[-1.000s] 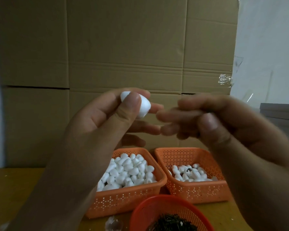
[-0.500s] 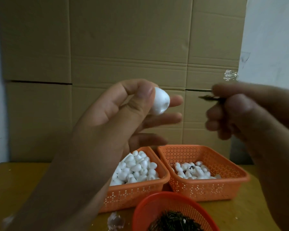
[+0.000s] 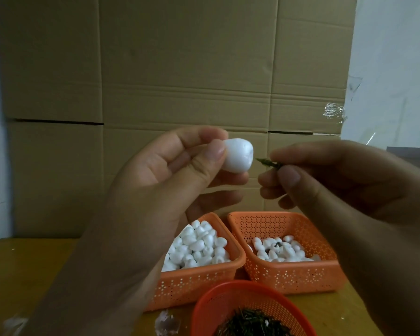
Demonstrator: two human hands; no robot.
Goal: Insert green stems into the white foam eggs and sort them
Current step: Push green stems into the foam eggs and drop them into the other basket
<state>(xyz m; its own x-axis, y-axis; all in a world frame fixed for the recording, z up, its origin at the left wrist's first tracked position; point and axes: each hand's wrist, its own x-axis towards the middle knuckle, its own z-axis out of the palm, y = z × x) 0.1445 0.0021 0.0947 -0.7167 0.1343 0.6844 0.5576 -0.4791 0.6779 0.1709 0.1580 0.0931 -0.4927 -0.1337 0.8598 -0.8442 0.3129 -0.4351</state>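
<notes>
Foam egg: one white foam egg (image 3: 238,155) was held up in front of the cardboard, above the baskets, its blunt end turned toward the right hand.
Left hand: the left hand (image 3: 170,180) pinched the egg between thumb and index finger, with the middle finger under it; the other fingers were loosely spread below.
Right hand: the right hand (image 3: 330,183) pinched a green stem (image 3: 268,163) between thumb and index finger, the remaining fingers curled beneath.
Stem and egg: the stem's pointed tip aimed at the egg and lay just beside it; the two looked apart, with a thin gap between them.
Left basket: an orange perforated basket (image 3: 199,282) stood on the table under the left hand, heaped with white foam eggs (image 3: 197,246); the wrist hid its left part.
Right basket: a second orange basket (image 3: 294,275) stood just beside the first, holding a lower layer of white eggs (image 3: 277,248), one of them showing a dark stem end.
Round basket: a red-orange round basket (image 3: 218,306) sat nearest the camera, filled with dark green stems (image 3: 250,323).
Table: the yellow-brown table (image 3: 22,275) carried all three baskets and a small crumpled clear scrap (image 3: 166,322) near the front edge.
Backdrop: flattened brown cardboard (image 3: 180,69) stood upright behind the table, with a bit of clear tape (image 3: 334,112) at its right edge.
</notes>
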